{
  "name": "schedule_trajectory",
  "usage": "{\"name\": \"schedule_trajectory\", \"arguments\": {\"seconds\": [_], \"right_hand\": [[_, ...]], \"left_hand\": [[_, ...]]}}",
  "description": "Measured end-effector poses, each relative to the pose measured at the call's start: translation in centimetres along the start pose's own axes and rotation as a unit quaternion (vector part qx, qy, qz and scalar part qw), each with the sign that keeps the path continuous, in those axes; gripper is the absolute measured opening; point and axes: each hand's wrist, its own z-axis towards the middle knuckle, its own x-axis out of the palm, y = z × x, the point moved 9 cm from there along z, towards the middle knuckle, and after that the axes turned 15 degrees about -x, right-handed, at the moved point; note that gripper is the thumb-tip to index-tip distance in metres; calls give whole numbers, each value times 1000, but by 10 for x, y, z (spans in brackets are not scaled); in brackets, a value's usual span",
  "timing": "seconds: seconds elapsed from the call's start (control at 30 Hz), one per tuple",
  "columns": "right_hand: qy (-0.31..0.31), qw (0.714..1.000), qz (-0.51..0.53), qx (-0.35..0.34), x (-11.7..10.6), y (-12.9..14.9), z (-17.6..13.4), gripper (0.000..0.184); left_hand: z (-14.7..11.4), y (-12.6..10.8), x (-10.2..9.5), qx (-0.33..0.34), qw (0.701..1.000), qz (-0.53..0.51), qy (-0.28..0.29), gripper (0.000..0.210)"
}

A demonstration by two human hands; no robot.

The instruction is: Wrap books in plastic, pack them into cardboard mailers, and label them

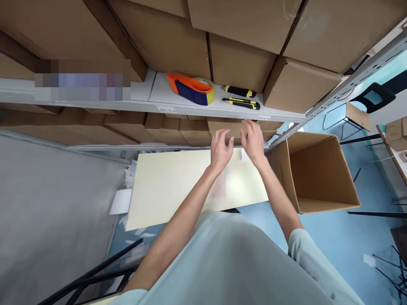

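Observation:
My left hand is raised in front of the lower shelf, fingers curved and apart, with nothing in it. Close beside it, my right hand is held up the same way, thumb apart from the fingers and also holding nothing. Just beyond them on the white shelf lies an orange and dark blue tape dispenser with yellow tape. Two black and yellow utility knives, an upper one and a lower one, rest to its right. Below my hands is a pale yellow tabletop.
Cardboard boxes fill the upper shelf, and smaller boxes line the lower one. An open, tall cardboard box stands right of the table. Farther right are a black chair and a metal shelf post. A grey wall closes the left side.

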Motion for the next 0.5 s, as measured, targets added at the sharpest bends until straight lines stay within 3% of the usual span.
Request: {"name": "schedule_trajectory", "arguments": {"seconds": [0.1, 0.23, 0.37, 0.5], "right_hand": [[31, 998, -28, -36, -4, -17, 58, 45], [93, 993, -51, -45, 11, -41, 100, 46], [117, 990, -64, -41, 21, -49, 111, 45], [111, 989, -94, -39, 19, -55, 118, 31]], "left_hand": [[27, -32, -2, 31, 999, -4, -4, 31], [35, -48, -13, 55, 998, 9, -8, 29], [23, -41, -26, 52, 998, 17, -10, 28], [8, -11, -33, 16, 999, 30, -4, 26]]}}
